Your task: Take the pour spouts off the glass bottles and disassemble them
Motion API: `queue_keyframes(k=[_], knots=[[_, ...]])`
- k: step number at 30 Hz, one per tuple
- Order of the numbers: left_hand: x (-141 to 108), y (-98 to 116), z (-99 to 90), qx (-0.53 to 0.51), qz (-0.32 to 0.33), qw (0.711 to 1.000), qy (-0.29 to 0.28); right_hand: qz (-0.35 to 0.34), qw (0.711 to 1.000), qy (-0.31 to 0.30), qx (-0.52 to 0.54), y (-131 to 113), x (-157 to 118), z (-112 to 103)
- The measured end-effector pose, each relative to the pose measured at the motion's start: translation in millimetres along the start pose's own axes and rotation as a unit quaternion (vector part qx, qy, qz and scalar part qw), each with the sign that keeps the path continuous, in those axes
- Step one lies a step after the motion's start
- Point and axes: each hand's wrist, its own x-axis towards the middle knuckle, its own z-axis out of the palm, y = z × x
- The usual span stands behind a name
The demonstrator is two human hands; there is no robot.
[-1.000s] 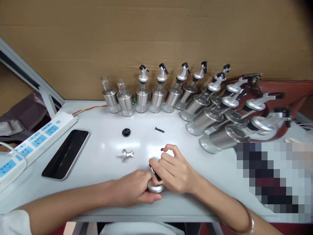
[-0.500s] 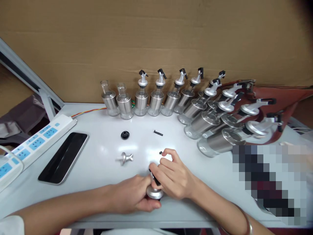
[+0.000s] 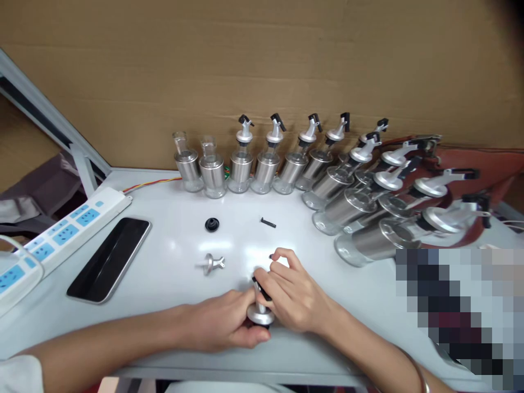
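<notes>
Near the front edge of the table, my left hand (image 3: 225, 322) is closed around a silver pourer spout (image 3: 261, 314) with a black flip lever. The fingers of my right hand (image 3: 292, 292) press on its black lever (image 3: 262, 289) from above. A tiny black part (image 3: 271, 256) lies by my right fingertips, partly hidden. Farther back are a loose silver spout body (image 3: 210, 264), lying on its side, a round black stopper (image 3: 212, 224) and a thin black lever piece (image 3: 268, 222).
Two glass-and-steel bottles without spouts, one of them this bottle (image 3: 213, 174), stand at the back left. Several bottles with spouts (image 3: 265, 172) curve round to the right. A phone (image 3: 108, 259) and power strip (image 3: 65, 234) lie left; a brown bag (image 3: 470, 174) sits behind the bottles.
The view has shifted slightly, so most things sit a little farther right. Both hands keep their hold on the spout, which is tilted slightly differently.
</notes>
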Motion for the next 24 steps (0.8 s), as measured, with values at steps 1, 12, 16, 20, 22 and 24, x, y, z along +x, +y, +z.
queue_keyframes(k=[1, 12, 16, 20, 22, 24], knots=[[0.3, 0.3, -0.1, 0.001, -0.003, 1.0, 0.0, 0.003, 1.0, -0.001, 0.001, -0.2, -0.2, 0.4], [-0.6, -5.1, 1.9, 0.019, 0.024, 0.999, 0.013, 0.019, 1.0, -0.008, 0.019, -1.0, 3.9, -1.3], [0.4, -5.6, 2.7, 0.005, 0.032, 0.999, 0.015, 0.015, 1.0, -0.011, 0.025, -1.8, 4.2, -1.1], [1.1, -2.2, 1.6, -0.002, 0.044, 0.999, 0.023, 0.02, 0.999, -0.017, 0.042, -1.5, 3.9, -0.6], [1.0, -1.2, 1.5, 0.0, 0.047, 0.999, 0.026, 0.02, 0.998, -0.019, 0.052, -1.5, 3.5, -0.8], [0.7, -1.4, 2.3, 0.0, 0.051, 0.998, 0.026, 0.022, 0.998, -0.02, 0.058, -2.0, 2.5, -1.1]])
